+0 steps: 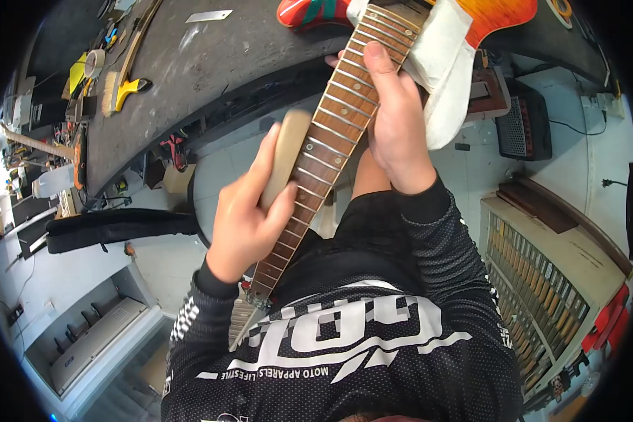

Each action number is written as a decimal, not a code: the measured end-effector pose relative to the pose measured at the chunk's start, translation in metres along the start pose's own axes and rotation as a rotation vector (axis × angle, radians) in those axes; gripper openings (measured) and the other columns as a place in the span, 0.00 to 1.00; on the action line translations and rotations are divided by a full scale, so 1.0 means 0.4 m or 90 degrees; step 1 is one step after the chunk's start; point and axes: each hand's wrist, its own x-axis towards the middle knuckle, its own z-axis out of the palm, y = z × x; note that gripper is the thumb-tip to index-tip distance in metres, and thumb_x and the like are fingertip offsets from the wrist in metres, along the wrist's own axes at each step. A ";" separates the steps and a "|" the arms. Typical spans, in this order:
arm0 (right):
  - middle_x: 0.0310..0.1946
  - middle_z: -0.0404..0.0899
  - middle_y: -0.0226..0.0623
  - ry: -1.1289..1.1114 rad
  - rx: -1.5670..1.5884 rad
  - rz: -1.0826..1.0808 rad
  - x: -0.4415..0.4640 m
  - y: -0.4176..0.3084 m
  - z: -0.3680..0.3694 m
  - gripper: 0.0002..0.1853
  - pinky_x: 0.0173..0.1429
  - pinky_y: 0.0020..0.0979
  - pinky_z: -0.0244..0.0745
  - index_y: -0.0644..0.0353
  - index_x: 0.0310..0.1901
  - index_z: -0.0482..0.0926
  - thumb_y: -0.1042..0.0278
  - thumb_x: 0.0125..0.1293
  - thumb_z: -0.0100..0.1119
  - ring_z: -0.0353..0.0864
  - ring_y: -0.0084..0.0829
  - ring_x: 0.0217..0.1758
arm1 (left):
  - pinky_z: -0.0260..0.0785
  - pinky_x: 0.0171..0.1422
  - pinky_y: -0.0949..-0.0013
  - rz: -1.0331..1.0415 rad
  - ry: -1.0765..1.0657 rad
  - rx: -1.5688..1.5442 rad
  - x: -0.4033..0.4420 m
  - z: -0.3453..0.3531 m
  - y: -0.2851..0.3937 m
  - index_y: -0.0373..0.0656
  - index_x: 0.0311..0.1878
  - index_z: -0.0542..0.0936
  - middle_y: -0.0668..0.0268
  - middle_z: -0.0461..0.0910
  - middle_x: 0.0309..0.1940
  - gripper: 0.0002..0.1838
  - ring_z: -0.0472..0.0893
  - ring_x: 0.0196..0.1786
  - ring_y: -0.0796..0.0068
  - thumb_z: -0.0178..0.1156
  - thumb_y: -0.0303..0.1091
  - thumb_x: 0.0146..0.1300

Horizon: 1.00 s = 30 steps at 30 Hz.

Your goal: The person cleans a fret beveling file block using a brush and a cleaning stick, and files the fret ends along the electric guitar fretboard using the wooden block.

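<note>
A guitar neck (330, 144) with metal frets runs diagonally from the top centre down to my lap. Its red and orange body (496, 20) is at the top, partly covered by white paper (439, 60). My left hand (401, 119) wraps round the neck near the body, thumb on the fretboard edge. In my right hand (250, 211), fingers and thumb grip a tan block (285, 156), held along the side of the fretboard at mid-neck. The block's upper end is slightly blurred.
A dark workbench (211, 53) spans the top, bearing a metal plate (209, 15), a yellow-handled brush (124, 91) and a tape roll (94, 63). A rack of tools (534, 281) stands at the right, a black amplifier (524, 123) above it. A black case (119, 228) lies left.
</note>
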 end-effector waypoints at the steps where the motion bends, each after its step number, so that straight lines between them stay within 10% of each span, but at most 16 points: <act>1: 0.55 0.90 0.42 0.005 -0.008 -0.005 0.003 0.000 -0.007 0.25 0.61 0.33 0.87 0.64 0.63 0.82 0.45 0.89 0.58 0.91 0.30 0.56 | 0.84 0.64 0.57 -0.005 -0.008 0.010 0.002 -0.003 0.006 0.42 0.88 0.68 0.41 0.90 0.60 0.42 0.92 0.61 0.42 0.67 0.25 0.70; 8: 0.49 0.86 0.29 -0.010 0.047 0.028 -0.002 -0.010 0.006 0.23 0.58 0.26 0.79 0.63 0.60 0.84 0.46 0.89 0.60 0.83 0.19 0.50 | 0.81 0.49 0.57 0.020 0.042 -0.065 0.174 0.048 0.027 0.47 0.88 0.69 0.42 0.89 0.45 0.41 0.89 0.37 0.45 0.68 0.29 0.71; 13: 0.55 0.90 0.44 0.000 -0.019 0.025 0.000 0.009 -0.017 0.26 0.60 0.32 0.87 0.65 0.63 0.81 0.45 0.89 0.58 0.91 0.29 0.53 | 0.84 0.66 0.60 -0.035 -0.017 0.025 -0.047 -0.006 0.003 0.41 0.88 0.68 0.45 0.90 0.62 0.43 0.92 0.61 0.42 0.67 0.24 0.69; 19: 0.54 0.84 0.33 -0.010 0.050 0.047 -0.011 -0.014 0.002 0.26 0.64 0.27 0.77 0.65 0.61 0.83 0.45 0.89 0.60 0.81 0.21 0.56 | 0.84 0.53 0.58 0.017 0.038 -0.059 0.161 0.048 0.020 0.43 0.88 0.70 0.43 0.91 0.51 0.42 0.93 0.47 0.44 0.69 0.27 0.70; 23: 0.52 0.84 0.33 0.013 -0.005 0.002 -0.004 -0.001 0.002 0.26 0.61 0.28 0.78 0.65 0.62 0.83 0.45 0.89 0.59 0.82 0.22 0.54 | 0.84 0.56 0.62 0.095 0.112 -0.044 0.216 0.044 0.028 0.44 0.86 0.72 0.45 0.92 0.53 0.39 0.95 0.49 0.55 0.69 0.29 0.72; 25: 0.52 0.85 0.32 0.013 0.001 0.029 -0.008 -0.002 -0.002 0.25 0.61 0.28 0.79 0.65 0.62 0.83 0.45 0.90 0.59 0.82 0.22 0.53 | 0.78 0.48 0.76 -0.039 0.070 -0.295 0.222 0.022 0.040 0.36 0.86 0.71 0.64 0.90 0.51 0.35 0.84 0.44 0.84 0.69 0.29 0.79; 30: 0.54 0.86 0.36 0.016 0.007 0.026 -0.004 0.001 -0.001 0.26 0.64 0.31 0.80 0.65 0.64 0.81 0.45 0.90 0.58 0.85 0.25 0.55 | 0.82 0.51 0.70 -0.101 0.053 -0.286 0.234 0.013 0.031 0.38 0.82 0.75 0.62 0.92 0.44 0.36 0.88 0.44 0.81 0.74 0.30 0.73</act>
